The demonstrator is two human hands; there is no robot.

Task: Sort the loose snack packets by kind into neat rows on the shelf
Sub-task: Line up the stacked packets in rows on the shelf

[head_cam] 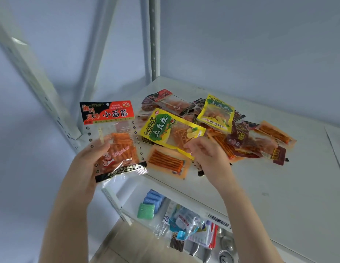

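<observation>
My left grip (pixel 91 160) is curled round a red-topped packet (pixel 116 137), held up just off the shelf's left end. My right grip (pixel 207 154) pinches the near edge of a yellow-green packet (pixel 165 130) lying on the heap. Beyond them, mixed snack packets (pixel 241 137) sit piled unsorted on the white shelf (pixel 279 186).
</observation>
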